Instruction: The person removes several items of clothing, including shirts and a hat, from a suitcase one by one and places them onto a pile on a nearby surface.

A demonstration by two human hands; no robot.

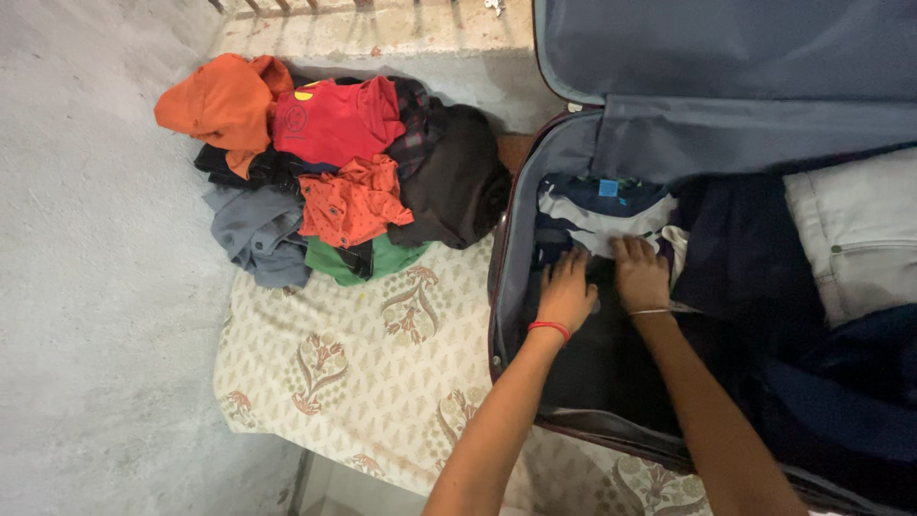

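**packrat_22:** ok so what's going on with the hands here? can't make it out.

**floorsitter:** both are inside the open suitcase [511,287], which fills the right half of the shot with its lid [726,48] flipped up at 12 o'clock. The left hand [567,294], red thread band on the wrist, lies palm down with fingers spread and flat, pressing on a dark garment [592,354] in the case. The right hand [641,275], thin bangle on the wrist, is just beside it at its 3 o'clock, also flat and open, fingertips resting on a folded striped shirt [597,222], white and navy. Neither hand is gripping anything, they're just pressing down.

**packrat_22:** and where's that shirt sit exactly?

**floorsitter:** far end of the case, at 12 o'clock from both hands, right up against the back wall under the lid hinge. At its 3 o'clock there's a navy garment [735,248], and past that a pale grey one [850,229] touching the right edge of the frame.

**packrat_22:** the pile on the left?

**floorsitter:** loose clothes pile [334,172] at 10 o'clock from the hands, well apart from the case: orange, red, green, grey, dark brown stuff. It sits on a patterned cream mat [363,363] over a concrete floor [95,287].
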